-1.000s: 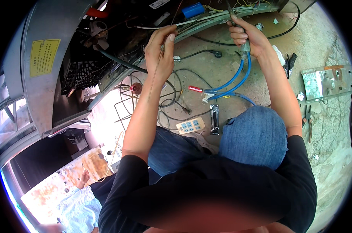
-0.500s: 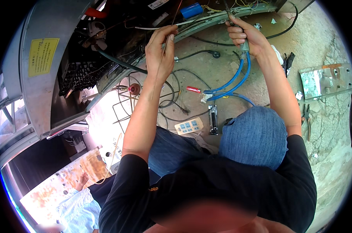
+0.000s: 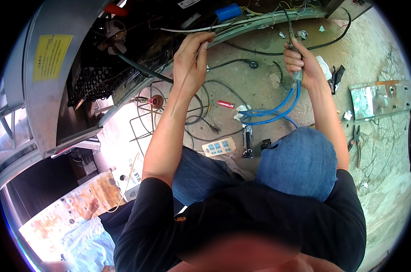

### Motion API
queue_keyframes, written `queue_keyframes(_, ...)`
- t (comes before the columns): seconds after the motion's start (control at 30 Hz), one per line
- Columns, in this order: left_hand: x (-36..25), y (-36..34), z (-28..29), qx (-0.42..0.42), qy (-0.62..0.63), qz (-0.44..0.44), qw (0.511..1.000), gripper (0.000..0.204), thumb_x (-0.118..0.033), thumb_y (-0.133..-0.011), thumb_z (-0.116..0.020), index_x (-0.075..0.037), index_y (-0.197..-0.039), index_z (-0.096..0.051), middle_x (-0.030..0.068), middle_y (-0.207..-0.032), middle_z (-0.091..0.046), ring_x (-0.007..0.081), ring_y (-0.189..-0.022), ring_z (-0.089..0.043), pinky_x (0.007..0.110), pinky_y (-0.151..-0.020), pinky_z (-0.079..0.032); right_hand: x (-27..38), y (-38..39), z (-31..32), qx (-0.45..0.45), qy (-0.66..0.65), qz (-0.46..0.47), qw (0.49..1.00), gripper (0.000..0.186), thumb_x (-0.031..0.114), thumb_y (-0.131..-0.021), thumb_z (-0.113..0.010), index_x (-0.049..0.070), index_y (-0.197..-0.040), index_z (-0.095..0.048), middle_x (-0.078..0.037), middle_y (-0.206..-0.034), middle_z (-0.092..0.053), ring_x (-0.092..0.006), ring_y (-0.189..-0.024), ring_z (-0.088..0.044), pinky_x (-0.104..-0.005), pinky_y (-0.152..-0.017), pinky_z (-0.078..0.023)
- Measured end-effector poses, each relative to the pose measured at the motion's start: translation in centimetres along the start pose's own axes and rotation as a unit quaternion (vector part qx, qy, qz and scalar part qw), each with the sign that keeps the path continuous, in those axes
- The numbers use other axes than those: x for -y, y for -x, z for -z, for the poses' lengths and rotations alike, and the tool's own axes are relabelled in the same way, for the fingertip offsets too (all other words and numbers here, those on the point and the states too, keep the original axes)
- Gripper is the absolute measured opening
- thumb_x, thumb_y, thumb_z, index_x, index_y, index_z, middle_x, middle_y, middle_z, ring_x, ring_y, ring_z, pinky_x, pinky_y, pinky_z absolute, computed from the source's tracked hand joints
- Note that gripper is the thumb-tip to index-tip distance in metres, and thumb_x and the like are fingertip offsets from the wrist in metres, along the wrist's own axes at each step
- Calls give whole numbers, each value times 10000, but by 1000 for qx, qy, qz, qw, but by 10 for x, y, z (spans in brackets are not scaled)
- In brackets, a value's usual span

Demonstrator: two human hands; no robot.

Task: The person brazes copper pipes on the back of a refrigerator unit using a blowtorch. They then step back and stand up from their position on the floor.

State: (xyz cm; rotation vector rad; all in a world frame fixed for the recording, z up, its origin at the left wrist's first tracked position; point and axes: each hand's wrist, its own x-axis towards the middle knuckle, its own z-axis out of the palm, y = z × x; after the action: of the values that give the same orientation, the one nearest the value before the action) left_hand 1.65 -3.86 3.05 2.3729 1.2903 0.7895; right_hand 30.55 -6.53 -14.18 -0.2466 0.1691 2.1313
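Left hand (image 3: 190, 63): grip pressed together, thumb and fingers pinching a thin rod (image 3: 182, 86). The rod crosses the palm side; its lower part lies over the forearm and its upper part rises past the fingertips, over the near rim of an open metal cabinet (image 3: 265, 21). Exact contact at the fingertips partly hidden.

Right hand (image 3: 305, 63): grip closed, fingers curled around the handle of a torch (image 3: 298, 75), thumb along its upper side. Narrow neck points up and away, out of the fist, toward the cabinet rim. Two blue hoses (image 3: 294, 97) leave the handle's lower end and curve down to the floor near the right knee. Hands well apart, rod left of torch.

Cabinet contents: blue cylinder (image 3: 228, 12) just behind the rim; thin coloured wires (image 3: 300, 7) to its right; a white cord (image 3: 187, 31) left of them, near the left fingertips; a black ribbed coil (image 3: 98, 87) deeper in, at far left. Rest of interior too dark to tell.

Floor below the hoses: small red lighter (image 3: 225, 104); pale power strip (image 3: 219, 147) with blue sockets.
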Motion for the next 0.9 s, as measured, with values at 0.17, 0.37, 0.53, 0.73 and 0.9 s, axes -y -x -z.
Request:
queue_keyframes(0.17, -7, 0, 5, 36, -4, 6, 999, 271, 34, -1000, -510, -15, -1204, -681, 119, -1064, -701, 209, -1010, -697, 304, -907, -521, -7, -1, -8, -44, 40, -9, 998, 295, 305, -1056, -593, 17, -1113, -567, 73, -676, -402, -18, -515, -347, -183, -438, -295)
queue_keyframes(0.37, -2, 5, 1, 74, 184, 115, 973, 286, -25, -1055, -452, 14, -1245, -662, 111, -1088, -714, 176, -1035, -697, 288, -869, -522, -1, -19, -17, -31, 54, -37, 997, 326, 329, -1037, -627, 20, -1121, -566, 72, -679, -413, -17, -518, -352, -182, -432, -290)
queue_keyframes(0.53, 3, 6, 6, 81, 341, 171, 921, 292, -75, -1062, -490, 59, -1284, -623, 118, -1083, -715, 160, -953, -694, 252, -783, -516, 1, -25, -11, -6, 42, -46, 998, 308, 315, -1041, -623, 20, -1107, -571, 67, -677, -414, -24, -512, -351, -186, -427, -285)
queue_keyframes(0.73, 4, 6, 6, 49, 331, 265, 905, 243, -91, -1032, -569, 44, -1219, -643, 87, -978, -722, 64, -680, -570, 203, -596, -457, 8, -37, -20, 2, 61, -44, 997, 292, 301, -1043, -621, 18, -1098, -571, 64, -674, -414, -27, -508, -350, -185, -427, -284)
queue_keyframes(0.9, -3, 6, 11, 32, 298, 276, 913, 188, -64, -1017, -559, 31, -1140, -663, 64, -929, -726, 20, -572, -473, 177, -518, -401, 19, -48, -31, 21, 81, -42, 996, 295, 303, -1046, -614, 16, -1090, -566, 63, -671, -410, -23, -510, -354, -181, -426, -295)
